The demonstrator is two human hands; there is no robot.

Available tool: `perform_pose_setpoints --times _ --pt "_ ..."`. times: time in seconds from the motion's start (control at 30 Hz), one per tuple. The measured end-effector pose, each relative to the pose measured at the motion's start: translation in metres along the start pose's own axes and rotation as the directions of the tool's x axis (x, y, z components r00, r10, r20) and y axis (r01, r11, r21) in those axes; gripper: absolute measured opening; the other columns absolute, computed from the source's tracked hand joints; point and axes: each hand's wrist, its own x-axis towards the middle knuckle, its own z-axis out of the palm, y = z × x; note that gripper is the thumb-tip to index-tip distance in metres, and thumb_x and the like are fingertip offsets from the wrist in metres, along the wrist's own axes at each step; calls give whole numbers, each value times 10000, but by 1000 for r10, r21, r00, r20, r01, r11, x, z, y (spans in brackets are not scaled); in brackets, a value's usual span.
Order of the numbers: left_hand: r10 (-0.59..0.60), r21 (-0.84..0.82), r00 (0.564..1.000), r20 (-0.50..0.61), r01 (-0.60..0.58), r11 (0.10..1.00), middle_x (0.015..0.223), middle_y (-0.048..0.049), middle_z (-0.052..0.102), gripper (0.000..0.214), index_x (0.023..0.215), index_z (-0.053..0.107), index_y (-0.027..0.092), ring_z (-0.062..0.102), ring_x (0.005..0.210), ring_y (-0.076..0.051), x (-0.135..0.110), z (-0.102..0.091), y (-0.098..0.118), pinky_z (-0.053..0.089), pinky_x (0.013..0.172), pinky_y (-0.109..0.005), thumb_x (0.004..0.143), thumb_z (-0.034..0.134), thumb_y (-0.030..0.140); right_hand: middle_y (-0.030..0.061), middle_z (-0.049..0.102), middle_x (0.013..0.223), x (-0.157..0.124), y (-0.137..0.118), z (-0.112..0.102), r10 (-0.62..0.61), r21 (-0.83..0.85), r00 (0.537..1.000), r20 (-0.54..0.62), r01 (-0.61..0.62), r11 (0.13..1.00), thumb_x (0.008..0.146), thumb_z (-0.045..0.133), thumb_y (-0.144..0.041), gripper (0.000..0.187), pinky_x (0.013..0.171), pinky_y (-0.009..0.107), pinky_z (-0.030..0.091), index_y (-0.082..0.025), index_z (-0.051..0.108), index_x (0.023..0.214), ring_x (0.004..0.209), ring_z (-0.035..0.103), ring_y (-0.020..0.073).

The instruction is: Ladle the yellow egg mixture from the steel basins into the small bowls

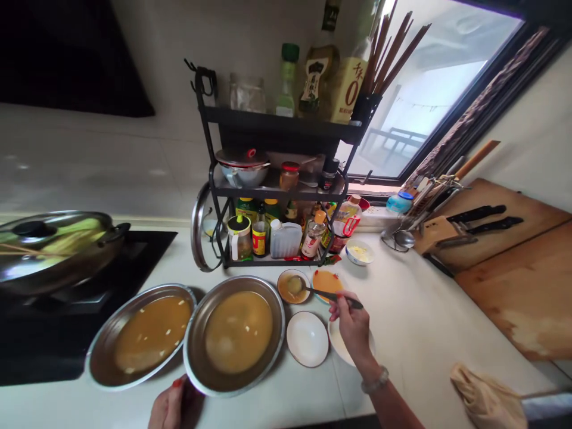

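My right hand (351,319) is closed around the dark handle of a spoon (333,294). The spoon's head rests over a small bowl (282,296) of brownish liquid. Under my right wrist is a partly hidden white bowl (337,348). A bowl of orange liquid (326,280) stands just behind the spoon handle, and a white bowl (307,339) sits to the left of my hand. At the lower left, my left hand (168,406) grips the near rim of a metal basin (279,333) of cloudy brown liquid; some of its fingers are hidden beneath the rim.
A second metal basin (96,357) of brown liquid stands at the left, beside the stove (27,351) with a lidded pan (67,262). Behind is a black rack (277,193) of bottles and jars. A knife block (435,232), cutting board (500,298) and cloth (485,399) are at the right.
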Motion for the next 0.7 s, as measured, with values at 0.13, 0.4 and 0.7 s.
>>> perform_pose_setpoints --times 0.13,0.4,0.7 --pt "-1 -30 1000 11 1 1000 407 -14 457 644 422 405 241 435 463 -191 4 -4 6 392 471 -299 738 290 791 -18 591 523 3 -4 -5 29 34 1000 1 -29 999 771 639 -581 409 381 274 490 -186 587 866 404 548 156" --pt "17 -61 999 31 -15 998 424 8 379 603 458 336 236 380 474 -160 5 1 4 358 489 -277 770 315 752 20 648 673 -10 0 -18 -183 -125 952 246 219 968 881 534 -429 266 461 268 536 -206 679 885 486 589 140" --pt "39 -62 996 85 -33 997 439 3 395 620 463 347 236 392 488 -168 6 -1 5 372 505 -284 755 290 781 2 628 598 -23 3 4 -88 -128 983 159 109 986 853 559 -503 330 455 294 530 -192 664 886 467 585 161"
